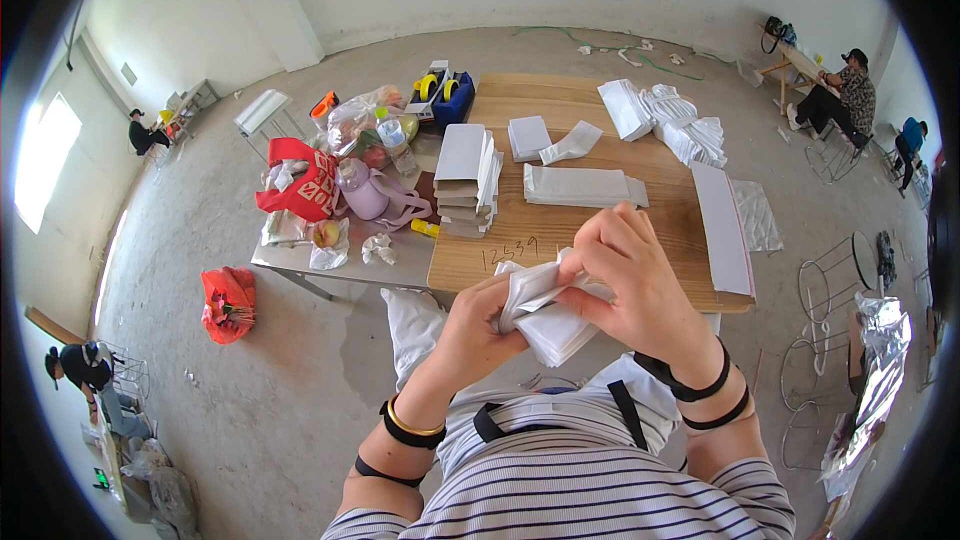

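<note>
Left fingers (507, 343) and right fingers (592, 260) clamp a seemingly unfinished white paper bundle (560, 333); whether the white stack (465, 153) beyond them is done is unclear.

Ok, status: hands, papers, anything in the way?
Left hand gripping folded white papers. Right hand pinching their upper edge. Both near the wooden table; nothing visibly blocking.

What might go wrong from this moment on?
The white paper bundle, gripped by the left hand and right hand, looks loosely layered; pieces could slip out or crease.

The uneven white stack near the wooden table's left edge might topple if bumped.

The long white piece along the right edge could get knocked off.
</note>
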The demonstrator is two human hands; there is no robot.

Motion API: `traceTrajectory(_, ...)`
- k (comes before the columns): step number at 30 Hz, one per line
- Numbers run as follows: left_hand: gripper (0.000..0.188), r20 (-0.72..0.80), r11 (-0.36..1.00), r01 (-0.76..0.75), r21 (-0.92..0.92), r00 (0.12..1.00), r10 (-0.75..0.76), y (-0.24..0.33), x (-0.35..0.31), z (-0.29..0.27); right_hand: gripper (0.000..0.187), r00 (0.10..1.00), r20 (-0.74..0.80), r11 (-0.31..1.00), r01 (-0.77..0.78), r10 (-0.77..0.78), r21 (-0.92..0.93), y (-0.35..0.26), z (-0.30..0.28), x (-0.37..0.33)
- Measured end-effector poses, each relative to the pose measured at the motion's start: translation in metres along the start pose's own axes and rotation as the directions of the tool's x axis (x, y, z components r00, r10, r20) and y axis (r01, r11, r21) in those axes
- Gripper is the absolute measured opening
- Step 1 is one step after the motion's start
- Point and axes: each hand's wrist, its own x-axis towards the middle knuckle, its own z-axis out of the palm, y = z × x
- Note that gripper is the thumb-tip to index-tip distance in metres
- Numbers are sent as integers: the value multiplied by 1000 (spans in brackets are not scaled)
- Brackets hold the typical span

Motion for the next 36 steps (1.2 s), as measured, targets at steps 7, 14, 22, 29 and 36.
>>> traceTrajectory(7,37,-40,992,44,-119,998,-49,-4,-2,2,21,980,198,992,-27,3,121,1,-11,-7)
traceTrajectory(14,39,-3,996,61,-59,998,-62,0,-2,1,22,1000,-22,999,5,-4,50,1,1,1)
traceTrajectory(22,34,6,998,54,-29,999,-54,-5,-1,-2,22,999,-38,997,-2,5,82,2,-2,-1)
traceTrajectory(29,36,-1,973,104,-204,994,-106,-5,-2,-1,18,996,92,993,-4,-8,121,-2,-12,-5)
traceTrajectory(36,34,-5,996,23,-81,1000,-23,4,3,0,20,993,-111,998,34,-27,62,-2,-2,6)
